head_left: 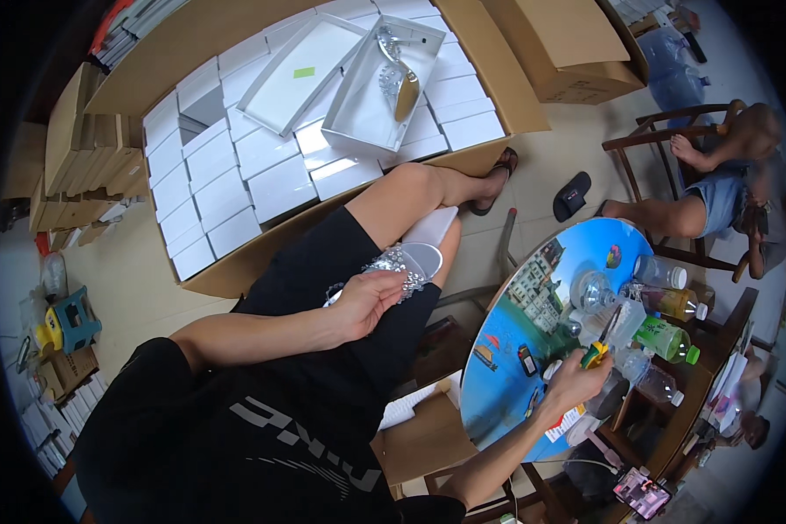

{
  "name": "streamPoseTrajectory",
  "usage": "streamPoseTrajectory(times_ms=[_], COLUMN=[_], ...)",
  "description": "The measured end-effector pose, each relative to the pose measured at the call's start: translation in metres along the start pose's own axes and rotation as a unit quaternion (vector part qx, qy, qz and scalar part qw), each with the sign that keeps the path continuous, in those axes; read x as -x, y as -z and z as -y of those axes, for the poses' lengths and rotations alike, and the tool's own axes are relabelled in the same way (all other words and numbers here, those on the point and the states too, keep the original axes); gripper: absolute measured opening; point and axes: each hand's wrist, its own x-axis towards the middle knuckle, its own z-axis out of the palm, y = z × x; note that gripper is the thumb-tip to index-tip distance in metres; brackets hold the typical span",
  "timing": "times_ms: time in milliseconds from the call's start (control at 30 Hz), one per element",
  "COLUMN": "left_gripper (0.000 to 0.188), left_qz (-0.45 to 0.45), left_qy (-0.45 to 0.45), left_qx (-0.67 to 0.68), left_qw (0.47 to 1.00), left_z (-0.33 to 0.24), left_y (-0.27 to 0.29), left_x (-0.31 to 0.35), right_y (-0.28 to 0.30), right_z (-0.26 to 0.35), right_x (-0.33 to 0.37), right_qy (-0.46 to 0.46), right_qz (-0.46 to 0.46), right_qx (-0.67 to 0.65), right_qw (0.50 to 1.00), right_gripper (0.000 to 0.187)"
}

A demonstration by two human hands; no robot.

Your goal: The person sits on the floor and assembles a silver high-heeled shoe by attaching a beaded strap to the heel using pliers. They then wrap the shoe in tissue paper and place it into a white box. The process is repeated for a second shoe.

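My left hand (367,306) is closed on a shoe (403,264) that rests over my lap. Shiny, clear-looking stones cover its strap, and a pale oval part shows beyond my fingers. Above the round blue-topped table (506,375), my right hand (576,384) grips a slim tool (596,353) with a yellow and green handle and a thin metal end pointing away from me. Its exact kind is unclear. A sparkly high-heeled shoe (397,79) with a gold sole lies in an open white shoebox (358,131), beside its lid (275,87).
A large carton (227,278) full of white shoeboxes stands ahead. Bottles (668,339) crowd the table's right side. Another person (716,196) sits on a wooden chair at far right. A black slipper (572,196) lies on the floor. A lit phone (642,492) is at lower right.
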Motion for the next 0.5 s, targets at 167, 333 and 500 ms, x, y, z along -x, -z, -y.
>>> streamPoseTrajectory(times_ms=[167, 333, 500], left_gripper=[0.013, 0.012, 0.012], left_qz=[-0.021, -0.021, -0.02], left_qy=[-0.017, -0.033, -0.035], left_qx=[-0.038, -0.056, -0.073], left_qw=[0.999, 0.998, 0.997], left_z=[0.01, 0.005, 0.004], left_y=[0.003, -0.007, -0.008], left_x=[-0.011, -0.005, 0.001], right_y=[-0.017, -0.007, -0.007], right_z=[-0.029, -0.007, -0.003], right_x=[-0.004, -0.002, -0.001], right_qy=[0.066, 0.029, 0.027], right_qz=[-0.051, -0.023, -0.021], right_qx=[0.029, -0.003, -0.012], right_qw=[0.996, 0.999, 0.999], right_gripper=[0.049, 0.046, 0.045])
